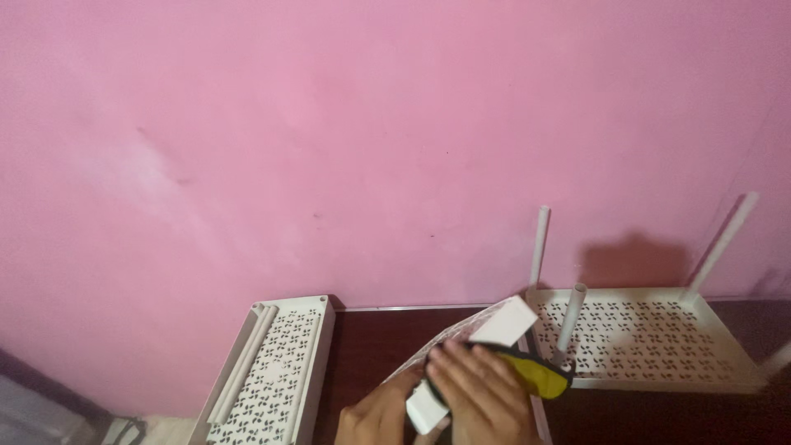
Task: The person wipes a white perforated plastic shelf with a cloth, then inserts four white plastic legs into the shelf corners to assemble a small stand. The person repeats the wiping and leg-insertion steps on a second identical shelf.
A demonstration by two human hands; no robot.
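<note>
At the bottom middle of the head view my right hand lies on top of a white perforated plastic shelf tray that is tilted up off the dark table. A yellow and black object sits under its fingers. My left hand grips the tray's lower near corner from below. Both hands are partly cut off by the frame's bottom edge.
A second perforated shelf tray stands at the right with several white posts rising from it. A third tray leans at the left, holding loose white tubes. Behind is a pink wall; the table is dark brown.
</note>
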